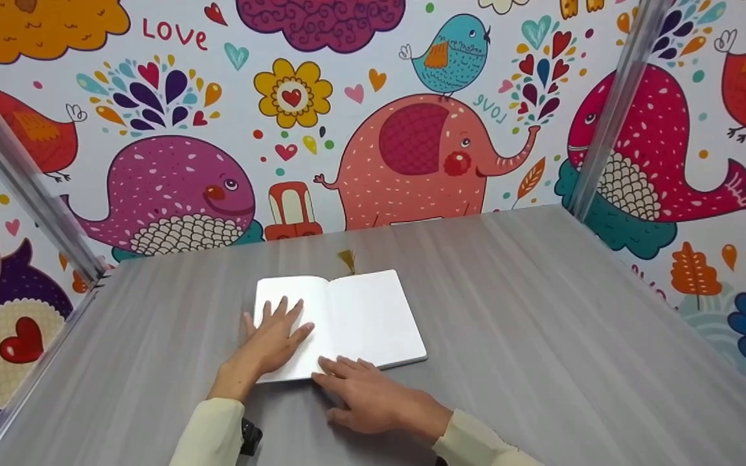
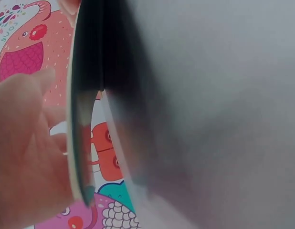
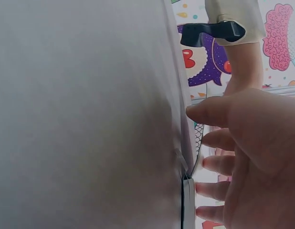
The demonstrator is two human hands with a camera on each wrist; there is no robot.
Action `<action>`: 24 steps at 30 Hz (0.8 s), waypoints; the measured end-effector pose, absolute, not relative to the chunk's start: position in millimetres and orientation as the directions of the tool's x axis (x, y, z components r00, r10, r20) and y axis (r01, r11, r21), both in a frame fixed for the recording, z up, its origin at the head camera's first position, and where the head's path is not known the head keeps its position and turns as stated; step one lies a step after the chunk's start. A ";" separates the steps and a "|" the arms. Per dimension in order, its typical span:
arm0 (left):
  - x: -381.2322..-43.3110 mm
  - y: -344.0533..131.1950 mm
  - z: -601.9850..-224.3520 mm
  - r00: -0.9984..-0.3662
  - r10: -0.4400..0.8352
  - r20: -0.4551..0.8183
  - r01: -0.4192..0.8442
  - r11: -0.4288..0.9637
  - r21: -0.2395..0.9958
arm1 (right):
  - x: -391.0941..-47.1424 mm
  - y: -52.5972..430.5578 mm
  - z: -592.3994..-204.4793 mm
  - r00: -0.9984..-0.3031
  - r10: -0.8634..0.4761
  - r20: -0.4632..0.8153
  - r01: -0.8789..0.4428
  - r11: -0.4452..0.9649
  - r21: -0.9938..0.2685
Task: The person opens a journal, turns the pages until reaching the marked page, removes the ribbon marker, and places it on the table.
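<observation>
An open notebook (image 1: pixel 373 317) with blank white pages lies on the grey table. My left hand (image 1: pixel 276 340) rests on its left page with the fingers spread. At the lower edge, near the middle fold, my right hand (image 1: pixel 370 395) touches the page with its fingertips, its fingers fairly straight. From the side, the left wrist view has the left hand (image 2: pixel 28 152) against the notebook's curved cover (image 2: pixel 73 143). In the right wrist view the right hand (image 3: pixel 262 152) lies beside the notebook's edge (image 3: pixel 189 205). A yellowish tassel (image 1: pixel 346 260) sticks out past the top edge.
The grey wood-grain table (image 1: pixel 541 323) runs back to a wall (image 1: pixel 360 129) printed with cartoon animals. Metal posts (image 1: pixel 612 116) stand at its back corners. A black strap (image 1: pixel 251 437) sits on the left wrist, by a cream sleeve (image 1: pixel 208 430).
</observation>
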State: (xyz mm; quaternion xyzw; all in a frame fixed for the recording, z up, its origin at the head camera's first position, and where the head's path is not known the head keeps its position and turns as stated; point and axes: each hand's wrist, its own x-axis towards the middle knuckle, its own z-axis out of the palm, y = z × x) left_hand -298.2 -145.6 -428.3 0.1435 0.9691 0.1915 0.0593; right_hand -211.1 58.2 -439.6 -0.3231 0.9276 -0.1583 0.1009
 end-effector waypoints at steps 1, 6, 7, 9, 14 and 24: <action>-298.2 -144.4 -428.9 -0.952 0.298 -0.068 0.251 0.889 0.384 | -210.9 59.7 -439.0 -0.772 -0.630 -0.085 -0.565 0.741 -0.362; -296.8 -139.9 -430.2 -0.955 0.283 -0.093 0.228 0.896 0.380 | -211.9 68.1 -436.4 -0.789 -0.611 -0.064 -0.550 0.748 -0.371; -296.3 -139.3 -430.5 -0.955 0.280 -0.098 0.224 0.897 0.381 | -212.4 70.1 -436.0 -0.793 -0.606 -0.061 -0.545 0.752 -0.371; -295.1 -138.3 -431.2 -0.954 0.278 -0.111 0.217 0.898 0.384 | -213.5 74.4 -435.3 -0.802 -0.594 -0.057 -0.534 0.758 -0.375; -292.7 -136.4 -433.1 -0.951 0.268 -0.155 0.190 0.901 0.390 | -216.6 87.8 -432.8 -0.812 -0.580 -0.065 -0.515 0.764 -0.388; -287.3 -126.3 -437.5 -0.958 0.259 -0.120 0.166 0.846 0.506 | -223.7 108.2 -428.9 -0.839 -0.542 -0.045 -0.473 0.768 -0.432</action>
